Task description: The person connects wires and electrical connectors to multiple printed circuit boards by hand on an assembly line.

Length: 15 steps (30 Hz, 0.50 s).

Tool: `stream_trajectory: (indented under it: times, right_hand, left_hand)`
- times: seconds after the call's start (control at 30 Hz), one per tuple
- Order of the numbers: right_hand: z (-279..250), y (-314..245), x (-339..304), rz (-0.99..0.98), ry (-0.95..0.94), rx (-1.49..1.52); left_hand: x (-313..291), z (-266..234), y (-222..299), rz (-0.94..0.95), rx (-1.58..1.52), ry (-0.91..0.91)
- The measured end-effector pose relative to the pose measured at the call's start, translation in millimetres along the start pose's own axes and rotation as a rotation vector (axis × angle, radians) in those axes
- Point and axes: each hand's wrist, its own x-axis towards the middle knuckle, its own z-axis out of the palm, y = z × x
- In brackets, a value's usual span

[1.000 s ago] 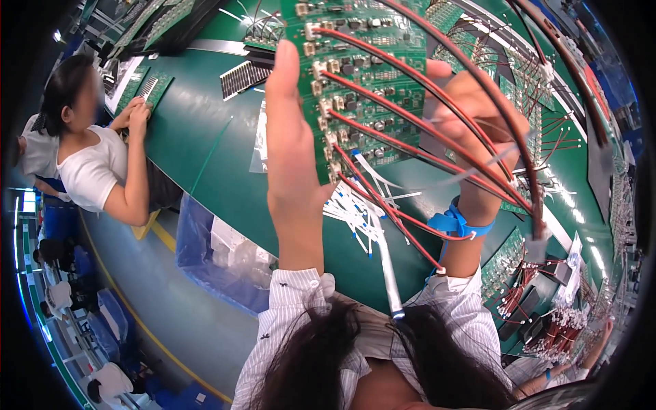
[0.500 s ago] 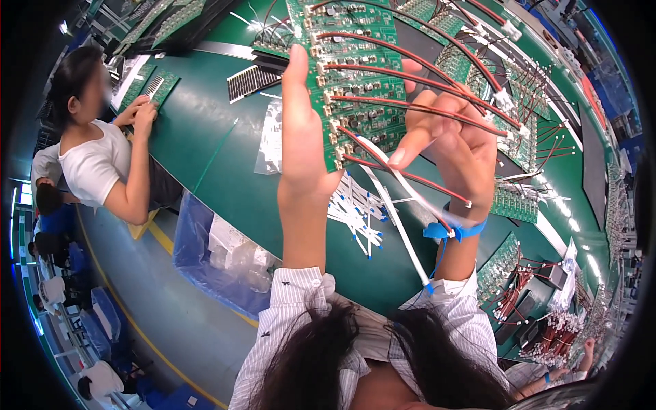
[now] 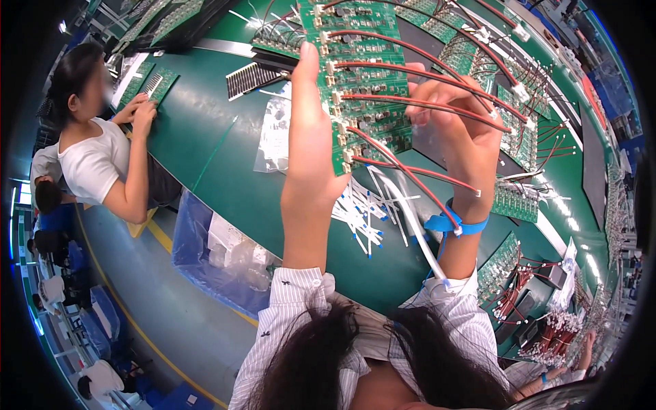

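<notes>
A green circuit board panel [image 3: 376,89] is held up before me, with a row of white connectors along its left edge. My left hand [image 3: 311,130] grips that edge, thumb on the front and fingertips showing past the far side. Red and black wire leads [image 3: 437,99] run from the connectors to the right, over my right hand [image 3: 465,133]. That hand is closed beside the panel's right edge, thumb and fingers pinched; what lies between them is hidden. White flat ribbon cables [image 3: 415,222] with blue ends hang below the panel toward my right sleeve. A blue wrist strap [image 3: 454,222] circles my right wrist.
Loose ribbon cables [image 3: 362,212] lie on the green table [image 3: 212,130]. A clear plastic bag [image 3: 275,133] is beside a black striped strip [image 3: 256,80]. Wired boards [image 3: 516,143] crowd the right. A blue-lined bin [image 3: 219,246] stands below; a co-worker [image 3: 102,150] sits left.
My right hand has moved up and its fingers have drawn together near the panel's edge. The panel has shifted slightly right and down. The hanging ribbon cables have swung right.
</notes>
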Motion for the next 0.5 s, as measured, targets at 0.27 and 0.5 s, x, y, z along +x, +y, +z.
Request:
stream_trajectory:
  times: [0.27, 0.5]
  right_hand:
    - [23.6, 0.5, -2.2, -0.292, 0.109, -0.415]
    - [28.0, -6.2, -2.6, -0.262, 0.105, -0.612]
  left_hand:
    - [-11.6, 27.5, -18.1, 0.303, -0.117, -0.015]
    - [-14.0, 35.1, -13.0, 0.196, -0.164, 0.040]
